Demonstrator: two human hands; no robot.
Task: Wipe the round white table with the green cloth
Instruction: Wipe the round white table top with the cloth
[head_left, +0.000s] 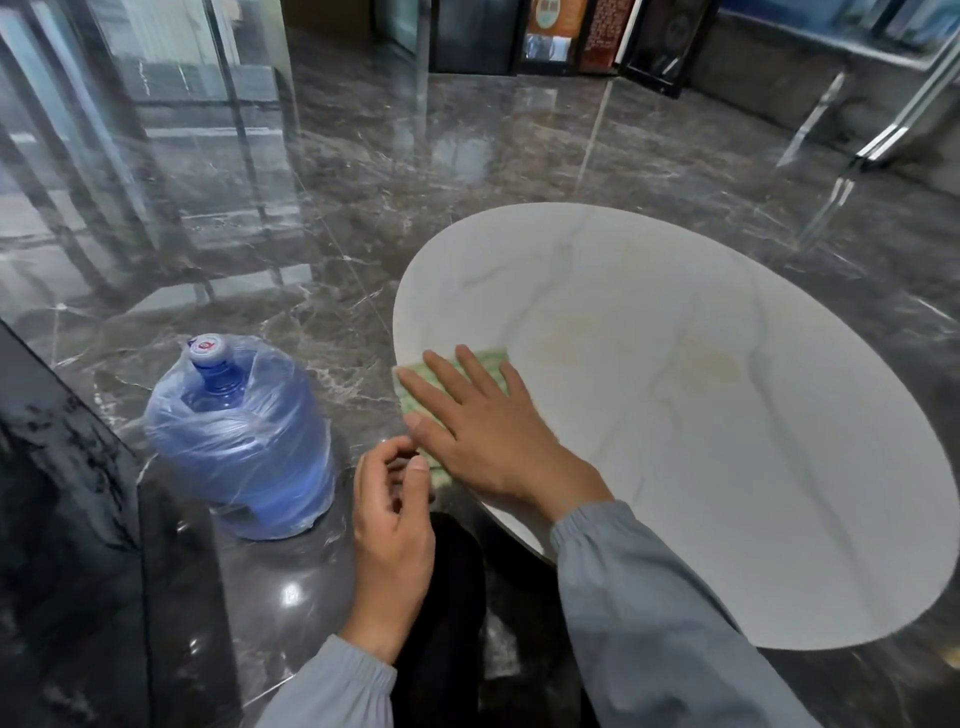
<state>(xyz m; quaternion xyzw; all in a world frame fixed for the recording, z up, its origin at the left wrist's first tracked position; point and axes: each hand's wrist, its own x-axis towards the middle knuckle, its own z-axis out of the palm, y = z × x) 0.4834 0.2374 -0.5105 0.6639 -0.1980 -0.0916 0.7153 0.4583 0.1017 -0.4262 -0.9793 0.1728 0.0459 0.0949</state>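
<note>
Two things could go wrong for you here. Nearest, the green cloth (491, 361) overhangs the rim of the round white counter (675, 441) under your right hand (483, 431). Push further toward that edge and the cloth could slide off onto the dark marble floor (363, 208), or your palm could slip off the rim. Further out, most of the counter beyond and to the right of that hand, including some faint yellowish marks (719, 361), lies outside the cloth's present patch. Short strokes from this corner would probably leave it unwiped, so I judge the job far from finished. A large blue water bottle (239, 441) in a plastic bag stands on the floor just left of your left hand (389, 519), and a wide swing of that arm could knock it.

Now the hands. Your left hand, the nearer one, hovers off the counter by the cloth's near corner, fingers curled in and thumb raised. I cannot tell whether it pinches that corner or only sits beside it. Your right hand lies flat, fingers straight and spread, pressing the cloth onto the counter's edge and gripping nothing. The cloth is beneath that palm, showing green between the fingers and past the fingertips.
</note>
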